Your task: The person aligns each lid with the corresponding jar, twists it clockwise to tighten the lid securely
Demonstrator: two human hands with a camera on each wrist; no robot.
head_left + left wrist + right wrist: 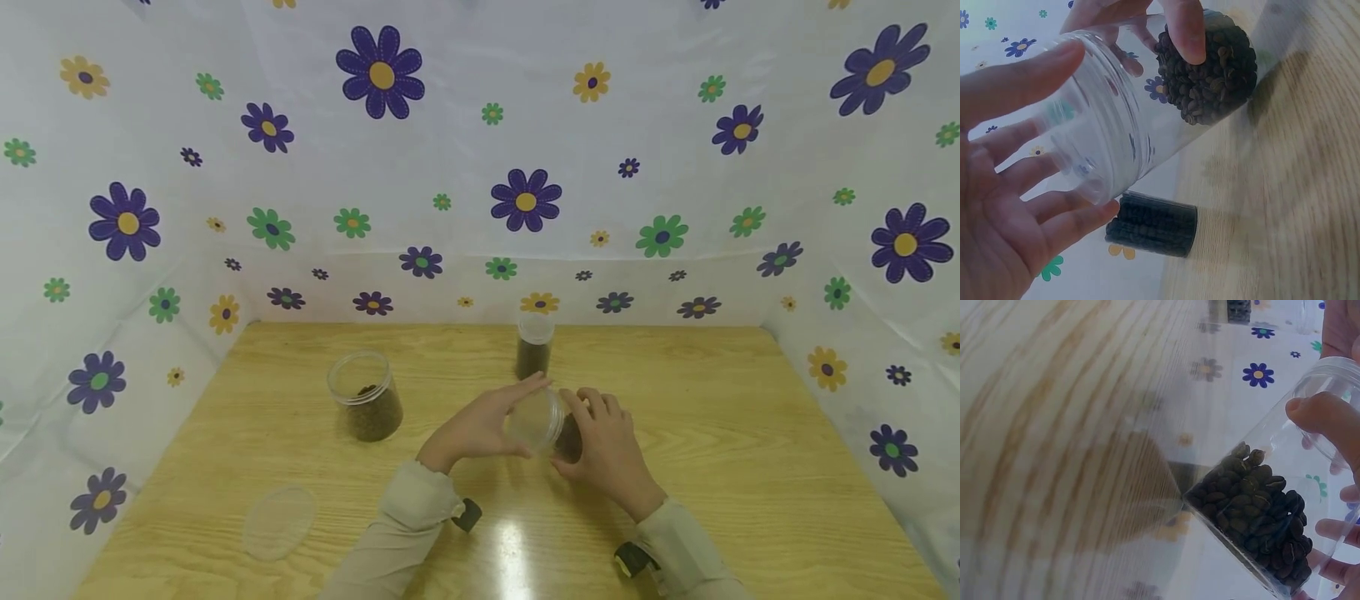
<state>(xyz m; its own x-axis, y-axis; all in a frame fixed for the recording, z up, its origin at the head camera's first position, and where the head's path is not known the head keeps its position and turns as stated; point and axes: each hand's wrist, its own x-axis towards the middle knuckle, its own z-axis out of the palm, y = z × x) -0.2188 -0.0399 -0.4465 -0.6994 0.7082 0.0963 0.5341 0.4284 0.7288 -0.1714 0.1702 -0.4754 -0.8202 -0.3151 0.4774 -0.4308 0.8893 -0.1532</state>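
A clear jar [572,439] partly filled with coffee beans [1254,519] is tilted just above the wooden table, its mouth toward the left. My right hand [606,446] grips the jar's body, thumb and fingers on opposite sides. At the mouth, my left hand [480,427] holds a clear lid [1100,119] by its rim, thumb on one side and fingers on the other. The lid meets the jar's mouth; whether it is threaded on cannot be told. In the left wrist view, several beans [1210,72] show through the jar's wall near the right fingers.
An uncovered wide jar [373,415] with dark contents stands left of my hands. A loose clear disc-shaped lid [279,522] lies flat at front left. Just beyond my hands stands a covered jar [533,357] full of dark contents. Flower-printed cloth [450,150] walls the table's back and sides.
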